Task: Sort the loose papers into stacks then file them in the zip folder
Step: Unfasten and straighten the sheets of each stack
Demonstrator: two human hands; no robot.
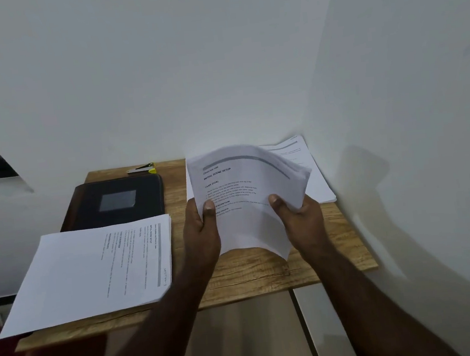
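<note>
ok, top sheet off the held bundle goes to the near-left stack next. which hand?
Left, probably. The left hand grips the held bundle on the side nearest the near-left stack, so there's no cross-body reach. The right hand grips the far side and can keep the bundle steady.

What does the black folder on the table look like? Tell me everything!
The black zip folder lies flat and closed at the back left of the wooden table. It looks like leather or fabric, with rounded corners and a shiny grey rectangular window on its cover. A stack of printed papers overlaps its near edge. A small stapler sits just behind it. Neither hand touches it.
</note>
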